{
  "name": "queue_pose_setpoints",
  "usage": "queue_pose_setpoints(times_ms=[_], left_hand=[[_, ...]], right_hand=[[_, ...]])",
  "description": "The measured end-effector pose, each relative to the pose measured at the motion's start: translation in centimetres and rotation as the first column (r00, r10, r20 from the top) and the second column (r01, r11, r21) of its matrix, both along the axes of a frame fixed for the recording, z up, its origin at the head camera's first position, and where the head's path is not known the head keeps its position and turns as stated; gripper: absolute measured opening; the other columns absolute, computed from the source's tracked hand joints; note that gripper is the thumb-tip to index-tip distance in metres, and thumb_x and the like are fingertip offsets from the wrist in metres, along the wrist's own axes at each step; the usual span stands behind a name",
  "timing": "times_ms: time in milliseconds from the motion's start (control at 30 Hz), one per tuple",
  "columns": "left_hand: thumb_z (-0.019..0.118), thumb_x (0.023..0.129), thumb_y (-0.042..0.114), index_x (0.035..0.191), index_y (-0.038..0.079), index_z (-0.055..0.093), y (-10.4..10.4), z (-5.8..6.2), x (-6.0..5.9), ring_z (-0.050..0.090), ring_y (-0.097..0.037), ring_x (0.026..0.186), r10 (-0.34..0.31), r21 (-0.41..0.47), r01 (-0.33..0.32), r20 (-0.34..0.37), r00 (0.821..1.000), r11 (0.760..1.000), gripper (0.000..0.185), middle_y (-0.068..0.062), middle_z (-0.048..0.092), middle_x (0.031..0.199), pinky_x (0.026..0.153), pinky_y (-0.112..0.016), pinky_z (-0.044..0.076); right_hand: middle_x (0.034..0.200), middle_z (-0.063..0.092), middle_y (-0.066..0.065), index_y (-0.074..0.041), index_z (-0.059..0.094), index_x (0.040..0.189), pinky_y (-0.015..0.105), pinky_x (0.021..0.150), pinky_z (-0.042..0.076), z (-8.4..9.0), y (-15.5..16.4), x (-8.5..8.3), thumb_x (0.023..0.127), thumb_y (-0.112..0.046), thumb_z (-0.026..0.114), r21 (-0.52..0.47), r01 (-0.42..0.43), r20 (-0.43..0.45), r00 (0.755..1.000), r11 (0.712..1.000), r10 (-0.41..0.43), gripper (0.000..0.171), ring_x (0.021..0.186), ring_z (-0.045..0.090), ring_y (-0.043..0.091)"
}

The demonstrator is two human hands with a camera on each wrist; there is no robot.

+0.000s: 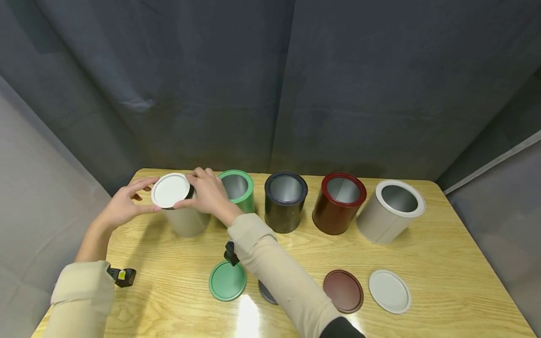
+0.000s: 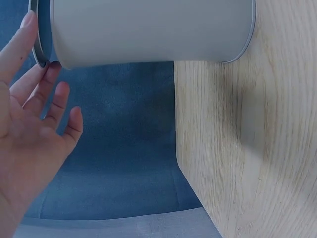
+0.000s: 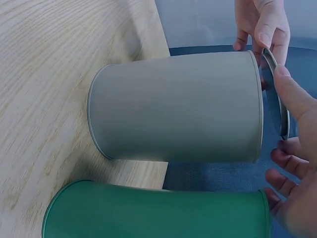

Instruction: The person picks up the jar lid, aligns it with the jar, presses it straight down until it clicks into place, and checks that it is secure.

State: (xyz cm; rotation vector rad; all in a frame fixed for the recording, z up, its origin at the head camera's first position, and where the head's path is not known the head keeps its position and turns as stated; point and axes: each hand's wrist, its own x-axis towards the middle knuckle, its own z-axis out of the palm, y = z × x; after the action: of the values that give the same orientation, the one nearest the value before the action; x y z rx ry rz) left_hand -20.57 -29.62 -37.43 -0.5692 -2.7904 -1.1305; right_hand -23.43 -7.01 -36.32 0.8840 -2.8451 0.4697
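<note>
A round white lid [image 1: 171,190] is held level by both hands just above the leftmost light grey can [image 1: 186,221]. In the right wrist view a narrow gap shows between the lid [image 3: 275,94] and the can's rim. My left hand [image 1: 122,203] pinches the lid's left edge between thumb and fingers. From the other side my right hand [image 1: 208,193] grips the lid's right edge, thumb at the front. The green can [image 1: 243,195] stands close behind my right hand, partly hidden by it.
Right of the green can stand a black can [image 1: 284,211], a dark red can [image 1: 336,213] and another light grey can [image 1: 382,223], all uncovered. In front lie a green lid [image 1: 227,280], a dark lid [image 1: 266,293] partly under my right sleeve, a red lid [image 1: 343,291] and a white lid [image 1: 390,291].
</note>
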Motion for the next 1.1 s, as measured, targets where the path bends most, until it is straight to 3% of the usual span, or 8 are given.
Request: queue_pose_setpoints(times_ms=[167,400,600,733,900,1100], left_hand=[[0.078,0.072,0.015,0.133,0.004,0.045,-0.3,-0.1,-0.5,0.039,-0.007,0.098,-0.007,0.014,0.006,0.042,0.999,1.0,0.07,-0.015,0.047,0.125,0.072,-0.039,0.033],[0.077,0.071,0.01,0.132,0.0,0.045,-0.7,-0.4,-1.1,0.038,-0.005,0.097,-0.006,-0.006,0.006,0.058,0.998,1.0,0.069,-0.018,0.046,0.128,0.072,-0.037,0.035],[0.077,0.071,0.008,0.131,-0.001,0.046,-0.6,-0.6,-1.6,0.042,-0.017,0.098,-0.012,-0.01,0.013,0.077,0.997,1.0,0.067,-0.018,0.046,0.128,0.071,-0.031,0.037],[0.076,0.072,0.009,0.13,0.0,0.047,-0.4,-0.4,-1.6,0.042,-0.021,0.1,-0.035,0.001,0.035,0.1,0.994,0.999,0.066,-0.017,0.046,0.128,0.072,-0.035,0.037],[0.075,0.074,0.009,0.131,0.001,0.046,-0.3,-0.3,-1.6,0.04,-0.024,0.103,-0.07,0.007,0.069,0.136,0.988,0.998,0.065,-0.017,0.046,0.128,0.074,-0.04,0.038],[0.072,0.077,0.01,0.134,0.001,0.042,0.0,-0.1,-1.5,0.037,-0.021,0.103,-0.098,0.055,0.089,0.209,0.973,0.995,0.066,-0.015,0.042,0.131,0.074,-0.031,0.041]], right_hand=[[0.122,0.049,-0.001,-0.017,0.048,0.133,0.028,0.085,0.037,0.0,-0.3,-0.1,0.069,-0.067,0.061,0.032,0.026,0.033,0.999,0.999,-0.027,0.082,0.103,0.042,0.014],[0.122,0.046,-0.002,-0.018,0.048,0.134,0.029,0.086,0.034,-0.3,-0.7,-0.4,0.069,-0.069,0.058,0.076,0.045,0.039,0.998,0.996,-0.048,0.083,0.106,0.039,0.014],[0.12,0.046,-0.003,-0.019,0.051,0.13,0.029,0.082,0.031,-0.4,-0.5,-0.4,0.069,-0.07,0.058,0.102,0.066,0.042,0.997,0.993,-0.07,0.08,0.105,0.038,0.013],[0.119,0.046,-0.002,-0.019,0.053,0.129,0.03,0.081,0.03,-0.4,-0.3,-0.3,0.069,-0.07,0.058,0.094,0.062,0.045,0.997,0.994,-0.066,0.079,0.105,0.038,0.014],[0.121,0.046,-0.002,-0.018,0.052,0.13,0.032,0.085,0.029,-0.4,0.1,-0.4,0.069,-0.07,0.058,0.096,0.053,0.057,0.997,0.994,-0.058,0.08,0.107,0.037,0.015],[0.119,0.047,-0.002,-0.018,0.054,0.127,0.033,0.086,0.028,-0.6,0.4,-0.5,0.069,-0.07,0.058,0.09,0.056,0.07,0.996,0.994,-0.062,0.078,0.107,0.036,0.015]])
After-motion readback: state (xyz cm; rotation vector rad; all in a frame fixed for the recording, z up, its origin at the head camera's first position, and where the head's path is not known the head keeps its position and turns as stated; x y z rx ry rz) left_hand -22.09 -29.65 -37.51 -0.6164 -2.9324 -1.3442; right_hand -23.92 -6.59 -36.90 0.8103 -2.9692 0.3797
